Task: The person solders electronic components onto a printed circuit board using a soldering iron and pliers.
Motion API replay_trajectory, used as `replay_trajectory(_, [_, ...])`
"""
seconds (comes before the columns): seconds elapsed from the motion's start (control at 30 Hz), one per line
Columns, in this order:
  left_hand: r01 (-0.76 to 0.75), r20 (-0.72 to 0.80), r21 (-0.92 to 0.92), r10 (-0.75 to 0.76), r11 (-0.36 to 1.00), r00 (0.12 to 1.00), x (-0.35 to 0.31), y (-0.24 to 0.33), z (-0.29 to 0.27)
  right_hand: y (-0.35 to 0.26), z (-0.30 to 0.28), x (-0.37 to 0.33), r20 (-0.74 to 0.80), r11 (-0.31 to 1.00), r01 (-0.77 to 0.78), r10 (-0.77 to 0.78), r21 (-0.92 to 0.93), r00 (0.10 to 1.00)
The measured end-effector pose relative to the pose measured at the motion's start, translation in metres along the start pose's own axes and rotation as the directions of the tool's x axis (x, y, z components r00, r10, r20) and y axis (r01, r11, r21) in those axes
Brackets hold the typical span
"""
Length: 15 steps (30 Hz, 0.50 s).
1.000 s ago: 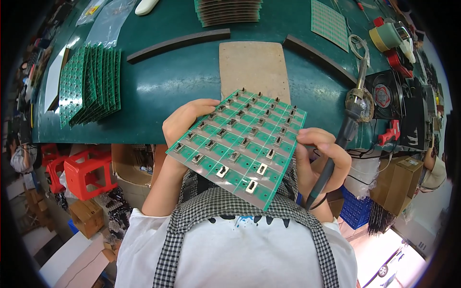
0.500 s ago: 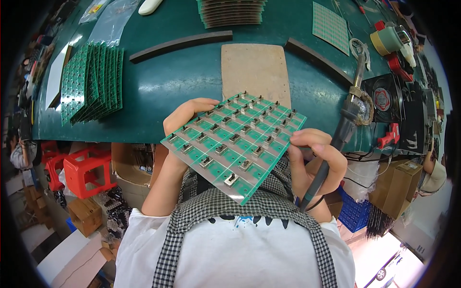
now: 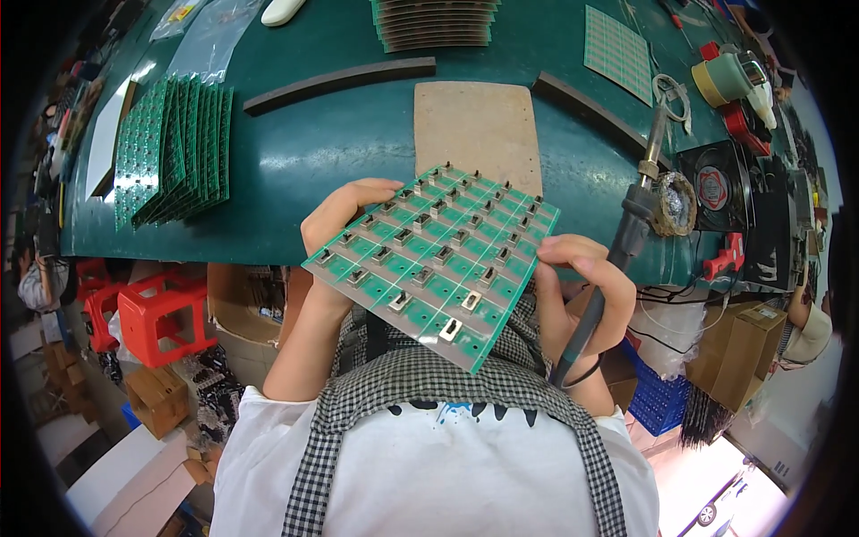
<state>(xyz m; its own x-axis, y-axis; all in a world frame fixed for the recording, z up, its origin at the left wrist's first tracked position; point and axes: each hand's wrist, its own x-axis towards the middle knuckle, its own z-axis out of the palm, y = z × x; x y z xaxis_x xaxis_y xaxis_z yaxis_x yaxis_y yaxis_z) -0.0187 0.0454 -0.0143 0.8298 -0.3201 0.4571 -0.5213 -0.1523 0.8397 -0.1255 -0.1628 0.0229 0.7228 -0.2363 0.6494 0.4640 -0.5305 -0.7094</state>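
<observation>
A green circuit board panel (image 3: 434, 246) with rows of small slide switches is held up in front of my chest, tilted. My left hand (image 3: 338, 219) grips its left edge, with most of its fingers hidden beneath. At the right edge, the thumb and index finger of my right hand (image 3: 586, 291) pinch the panel. The same hand carries a soldering iron (image 3: 619, 246), its dark handle running between the fingers and its metal end pointing up and away.
A tan board (image 3: 476, 125) lies on the green table (image 3: 331, 170) between two dark bars (image 3: 340, 85). Green circuit panels (image 3: 174, 152) stand stacked at left, others (image 3: 436, 25) at the back. A tip-cleaning pot (image 3: 676, 204) and a black fan unit (image 3: 723, 183) are at right.
The panel has turned slightly in my hands, its near corner shifting right and up. My right hand and the soldering iron have moved a little left.
</observation>
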Motion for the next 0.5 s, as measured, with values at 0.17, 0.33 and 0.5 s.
replay_trajectory(0.17, [0.013,-0.045,0.028,-0.012,1.000,0.999,0.000,0.001,0.001,0.009,0.003,-0.001,-0.021,1.000,0.014,-0.014,0.005,1.000])
replay_trajectory(0.33, [0.073,-0.056,0.079,-0.069,0.994,0.996,-0.001,0.000,-0.001,0.012,0.005,0.000,-0.020,0.999,-0.021,0.020,-0.041,1.000])
replay_trajectory(0.5, [0.057,-0.096,0.060,-0.052,0.997,0.994,0.001,-0.002,-0.001,0.009,0.005,0.006,0.022,0.999,-0.011,0.012,-0.038,1.000])
